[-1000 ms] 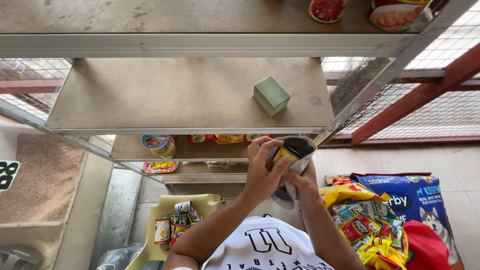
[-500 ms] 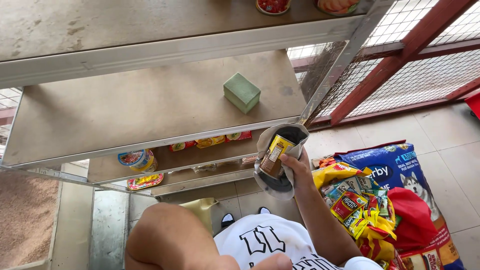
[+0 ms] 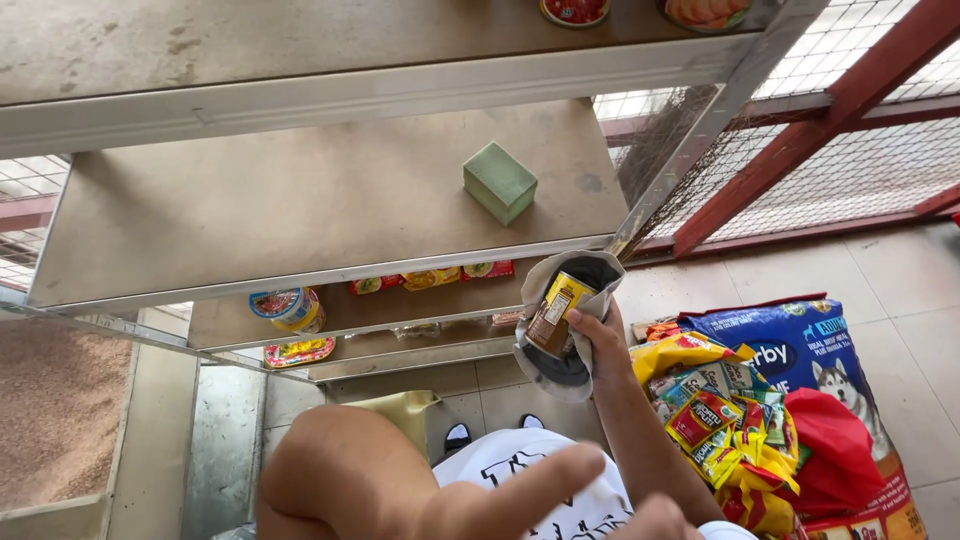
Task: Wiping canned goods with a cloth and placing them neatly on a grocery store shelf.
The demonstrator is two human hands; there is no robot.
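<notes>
right hand (image 3: 598, 338): raised in front of the middle shelf's front edge, near the rack's right post; fingers curled and pressed around a can wrapped in a cloth.
can (image 3: 556, 312): brown body with a yellow label, tilted, top end pointing up and right; held in the right hand, partly bedded in the cloth.
cloth (image 3: 560, 372): grey, with a dark inner face; bunched around the can, hanging below the hand.
left hand (image 3: 560, 495): low in the frame, close to the camera, blurred; index finger extended to the right, holds nothing; state of the other fingers cannot be told.
middle shelf (image 3: 300, 200): bare metal, worn; carries a green block.
green block (image 3: 499, 181): rectangular, on the shelf's right part, well apart from the can.
lower shelf (image 3: 240, 325): holds a round tub (image 3: 288, 307) and a row of flat packets (image 3: 430, 277).
top shelf (image 3: 300, 40): two round containers at its far edge, cut off by the frame.
floor, right side: blue pet food bag (image 3: 800, 350), beside a red bag (image 3: 835, 450) and a pile of yellow snack packets (image 3: 720, 420).
</notes>
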